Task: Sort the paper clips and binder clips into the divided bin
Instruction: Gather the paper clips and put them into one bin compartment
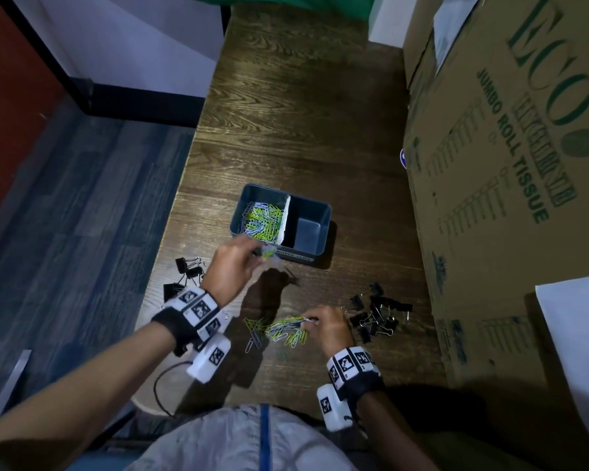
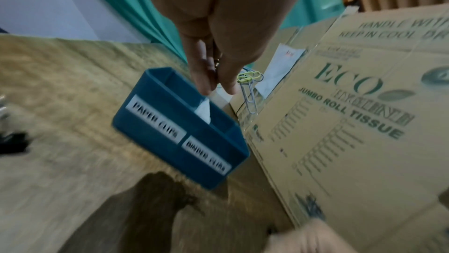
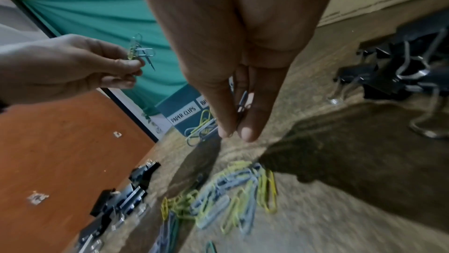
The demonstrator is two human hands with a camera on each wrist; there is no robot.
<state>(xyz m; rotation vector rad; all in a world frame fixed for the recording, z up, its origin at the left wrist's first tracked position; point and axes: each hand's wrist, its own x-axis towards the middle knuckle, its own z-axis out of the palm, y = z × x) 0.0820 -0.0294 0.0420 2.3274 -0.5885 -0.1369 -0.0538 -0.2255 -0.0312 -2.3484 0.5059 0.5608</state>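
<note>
A blue divided bin (image 1: pixel 315 256) stands mid-table. Its left compartment holds many green and pale blue paper clips (image 1: pixel 262 219); the right compartment (image 1: pixel 305 229) looks bare. My left hand (image 1: pixel 233 266) hovers just in front of the bin's near wall and pinches a few paper clips (image 2: pixel 249 82). My right hand (image 1: pixel 327 326) is low over the loose paper clip pile (image 1: pixel 279 331) and pinches a paper clip (image 3: pixel 243 103) between fingertips. Labels on the bin (image 2: pixel 155 119) read PAPER CLIPS and BINDER CLIPS.
Black binder clips lie in two heaps: one at the table's left edge (image 1: pixel 184 273), one to the right of my right hand (image 1: pixel 376 314). A big cardboard box (image 1: pixel 510 164) walls the right side. The table's left edge drops to the floor.
</note>
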